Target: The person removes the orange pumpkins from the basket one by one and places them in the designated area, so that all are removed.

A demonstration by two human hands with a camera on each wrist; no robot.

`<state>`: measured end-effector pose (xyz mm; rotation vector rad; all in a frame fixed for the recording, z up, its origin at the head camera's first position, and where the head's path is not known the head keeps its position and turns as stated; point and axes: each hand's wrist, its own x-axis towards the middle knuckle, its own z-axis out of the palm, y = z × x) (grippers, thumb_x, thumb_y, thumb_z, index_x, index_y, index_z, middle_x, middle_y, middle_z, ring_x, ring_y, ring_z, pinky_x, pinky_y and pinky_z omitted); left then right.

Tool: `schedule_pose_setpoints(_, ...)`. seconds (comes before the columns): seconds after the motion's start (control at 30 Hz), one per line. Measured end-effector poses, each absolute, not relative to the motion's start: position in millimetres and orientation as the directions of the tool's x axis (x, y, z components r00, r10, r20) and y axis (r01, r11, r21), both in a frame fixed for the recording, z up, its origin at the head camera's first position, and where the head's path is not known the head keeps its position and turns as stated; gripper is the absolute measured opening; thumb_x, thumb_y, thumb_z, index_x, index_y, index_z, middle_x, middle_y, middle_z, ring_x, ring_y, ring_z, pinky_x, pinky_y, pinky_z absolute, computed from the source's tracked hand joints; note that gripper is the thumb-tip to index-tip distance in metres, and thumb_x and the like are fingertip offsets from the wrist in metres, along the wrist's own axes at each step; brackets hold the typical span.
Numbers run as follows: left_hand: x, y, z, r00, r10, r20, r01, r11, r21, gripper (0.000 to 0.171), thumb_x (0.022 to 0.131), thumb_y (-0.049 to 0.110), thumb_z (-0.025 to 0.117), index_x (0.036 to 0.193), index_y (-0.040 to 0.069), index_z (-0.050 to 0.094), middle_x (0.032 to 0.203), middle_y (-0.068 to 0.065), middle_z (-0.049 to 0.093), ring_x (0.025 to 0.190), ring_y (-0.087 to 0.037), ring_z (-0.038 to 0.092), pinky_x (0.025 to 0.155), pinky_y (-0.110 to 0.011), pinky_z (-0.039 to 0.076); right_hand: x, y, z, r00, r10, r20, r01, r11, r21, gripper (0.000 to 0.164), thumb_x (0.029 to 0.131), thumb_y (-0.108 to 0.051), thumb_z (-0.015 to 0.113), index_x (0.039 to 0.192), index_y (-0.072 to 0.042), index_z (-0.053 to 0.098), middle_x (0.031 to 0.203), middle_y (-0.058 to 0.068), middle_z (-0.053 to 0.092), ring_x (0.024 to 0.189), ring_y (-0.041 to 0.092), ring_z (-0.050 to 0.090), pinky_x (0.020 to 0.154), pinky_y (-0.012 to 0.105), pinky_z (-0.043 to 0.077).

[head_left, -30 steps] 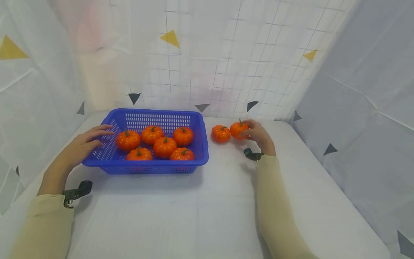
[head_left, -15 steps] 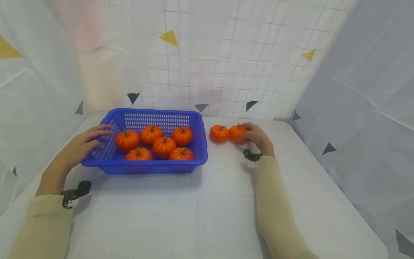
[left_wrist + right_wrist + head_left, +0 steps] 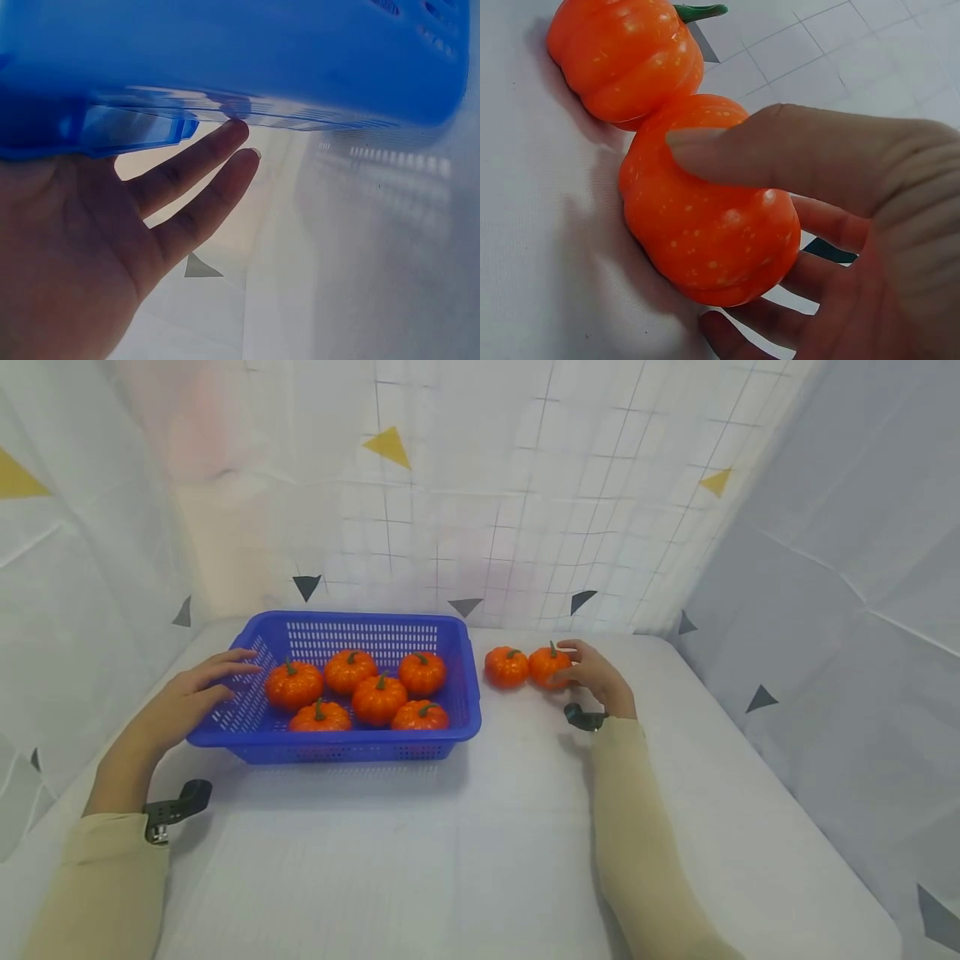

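On the table right of the blue plastic basket [image 3: 337, 747], my right hand [image 3: 597, 675] holds a small orange pumpkin [image 3: 545, 667] with a green stem. In the right wrist view the thumb [image 3: 735, 154] lies across the pumpkin's near side, other fingers behind it. A second orange pumpkin [image 3: 506, 667] touches it on the left. My left hand [image 3: 180, 706] rests at the basket's left rim, thumb and some fingers over the edge. Two of its fingers [image 3: 199, 214] stretch straight beside the basket's outer wall in the left wrist view. Several orange pumpkins [image 3: 379, 699] lie inside the basket.
The basket stands on a white table [image 3: 390, 868]. White sheeting [image 3: 450, 502] with a faint grid and coloured triangles hangs behind the table, with more grey-white sheeting [image 3: 847, 577] along the right side.
The held pumpkin has come down slightly and sits level with its neighbour. My right hand stays around it. The left hand keeps its place at the basket; the head view has shifted a little.
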<state>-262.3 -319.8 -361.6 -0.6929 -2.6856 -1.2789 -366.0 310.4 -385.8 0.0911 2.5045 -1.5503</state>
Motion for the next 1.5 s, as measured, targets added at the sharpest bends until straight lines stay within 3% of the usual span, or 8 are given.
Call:
schedule_pose_setpoints(0.2,-262.5,-319.0,-361.7,-0.893,0.361,0.269,0.438,0.553,0.709,0.040,0.105,-0.003,0.045,0.144,-0.007,0.053,0.162,-0.027,0.032,0.148,-0.055,0.020,0.109,-0.082,0.015,-361.6,311.0,-380.4,-0.980,-0.090,-0.178,0.116,0.470,-0.875,0.086,0.088,-0.007,0.077,0.162,-0.012,0.033,0.166,0.017,0.030,0.144,0.037,0.036,0.120,0.053,0.030)
schedule_pose_setpoints(0.43,-261.6,-318.2,-360.4,-0.896,0.363,0.257,0.430,0.559,0.709,0.041,0.105,-0.003,0.044,0.145,-0.007,0.052,0.163,-0.028,0.030,0.148,-0.057,0.019,0.108,-0.083,0.014,-357.5,304.5,-355.0,-0.991,-0.082,-0.103,0.039,0.564,-0.825,0.078,0.093,-0.012,0.072,0.161,-0.013,0.035,0.165,0.019,0.032,0.146,0.041,0.034,0.118,0.062,0.028)
schedule_pose_setpoints(0.8,-260.8,-317.7,-359.4,-0.909,0.346,0.233,0.399,0.562,0.725,0.043,0.106,0.000,0.044,0.148,-0.004,0.050,0.164,-0.025,0.030,0.150,-0.054,0.017,0.109,-0.083,0.014,-341.6,283.7,-315.8,-0.999,-0.047,0.000,-0.031,0.641,-0.767,0.083,0.089,-0.024,0.081,0.160,-0.018,0.039,0.162,0.010,0.039,0.146,0.037,0.037,0.112,0.064,0.037)
schedule_pose_setpoints(1.17,-259.6,-317.8,-358.0,-0.908,0.348,0.233,0.401,0.565,0.721,0.041,0.107,0.003,0.043,0.147,-0.003,0.052,0.165,-0.024,0.029,0.150,-0.054,0.016,0.107,-0.084,0.013,-326.5,240.8,-284.7,-0.969,-0.227,0.093,-0.219,0.629,-0.746,0.074,0.089,-0.024,0.083,0.154,-0.018,0.049,0.154,0.007,0.049,0.138,0.032,0.047,0.108,0.060,0.043)
schedule_pose_setpoints(1.5,-260.4,-317.2,-358.1,-0.909,0.347,0.229,0.398,0.565,0.723,0.041,0.106,0.001,0.043,0.146,-0.004,0.051,0.165,-0.025,0.029,0.150,-0.054,0.016,0.107,-0.084,0.013,-313.6,214.5,-270.9,-0.899,-0.411,0.149,-0.365,0.520,-0.772,0.070,0.088,-0.022,0.084,0.151,-0.022,0.053,0.146,0.002,0.057,0.132,0.027,0.055,0.104,0.057,0.048)
